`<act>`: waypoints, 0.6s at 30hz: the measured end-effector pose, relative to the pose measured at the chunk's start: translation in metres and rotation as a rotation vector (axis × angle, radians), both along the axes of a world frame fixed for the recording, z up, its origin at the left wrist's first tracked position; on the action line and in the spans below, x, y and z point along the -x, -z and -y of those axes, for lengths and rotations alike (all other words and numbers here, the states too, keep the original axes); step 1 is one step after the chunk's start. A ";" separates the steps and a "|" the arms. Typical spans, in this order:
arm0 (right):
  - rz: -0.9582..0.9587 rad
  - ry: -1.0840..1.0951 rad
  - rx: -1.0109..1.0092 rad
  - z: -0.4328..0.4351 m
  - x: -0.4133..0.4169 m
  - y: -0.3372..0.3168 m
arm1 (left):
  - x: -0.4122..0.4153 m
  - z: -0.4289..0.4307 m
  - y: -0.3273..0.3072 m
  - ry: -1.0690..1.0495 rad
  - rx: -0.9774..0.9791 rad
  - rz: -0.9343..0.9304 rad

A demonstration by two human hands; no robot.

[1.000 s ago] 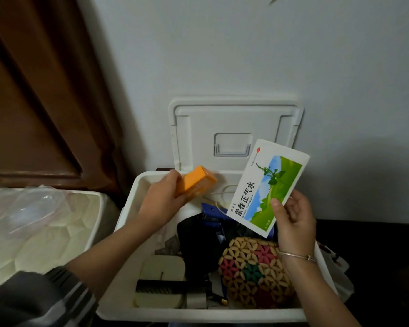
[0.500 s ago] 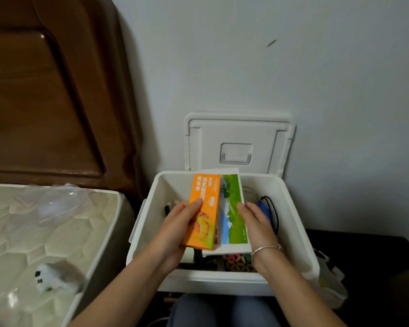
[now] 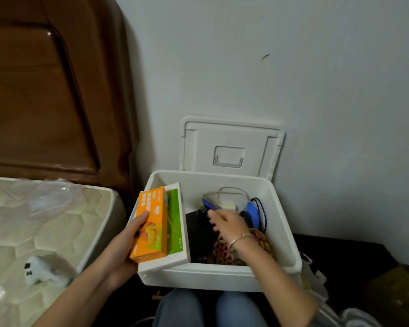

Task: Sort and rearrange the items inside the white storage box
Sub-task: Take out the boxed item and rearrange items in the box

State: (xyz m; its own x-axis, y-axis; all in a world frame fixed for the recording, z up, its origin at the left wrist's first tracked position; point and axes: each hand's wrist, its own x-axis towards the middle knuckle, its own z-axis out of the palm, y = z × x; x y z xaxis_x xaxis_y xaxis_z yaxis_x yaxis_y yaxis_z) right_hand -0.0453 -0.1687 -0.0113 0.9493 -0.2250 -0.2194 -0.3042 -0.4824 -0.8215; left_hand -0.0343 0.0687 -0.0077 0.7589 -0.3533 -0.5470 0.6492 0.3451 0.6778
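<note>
Head view: the left hand alone now grips the orange cardboard carton and the white-green flat carton — the right hand, freed, fingers loose, reaches into the white plastic storage box for more.

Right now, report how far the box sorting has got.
Done: lid open, orange carton and green carton paired. In hand: left hand holds both at the box's left wall; right hand reaches among loose items. Left: cables, black item, woven pouch lie jumbled.
</note>
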 end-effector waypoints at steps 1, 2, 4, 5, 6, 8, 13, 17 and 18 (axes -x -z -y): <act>-0.018 0.007 0.154 0.013 -0.012 0.003 | 0.000 -0.003 0.001 -0.018 0.017 -0.001; -0.062 -0.007 0.290 0.021 -0.023 0.006 | 0.000 -0.006 0.003 -0.031 0.040 -0.004; -0.216 -0.084 0.492 0.025 -0.042 0.014 | -0.001 -0.009 0.006 -0.061 0.091 -0.013; -0.282 -0.144 0.557 0.022 -0.050 0.019 | -0.001 -0.009 0.007 -0.079 0.118 -0.017; -0.324 -0.186 0.595 0.018 -0.056 0.024 | -0.001 -0.009 0.008 -0.100 0.143 -0.018; -0.354 -0.229 0.670 0.009 -0.065 0.031 | -0.001 -0.008 0.009 -0.142 0.197 -0.038; -0.364 -0.210 0.960 -0.012 -0.080 0.042 | 0.000 -0.013 0.015 -0.175 0.329 -0.059; -0.420 -0.247 0.925 -0.030 -0.076 0.058 | 0.003 -0.016 0.019 -0.187 0.397 -0.065; -0.437 -0.243 0.909 -0.032 -0.075 0.060 | 0.003 -0.016 0.018 -0.191 0.406 -0.068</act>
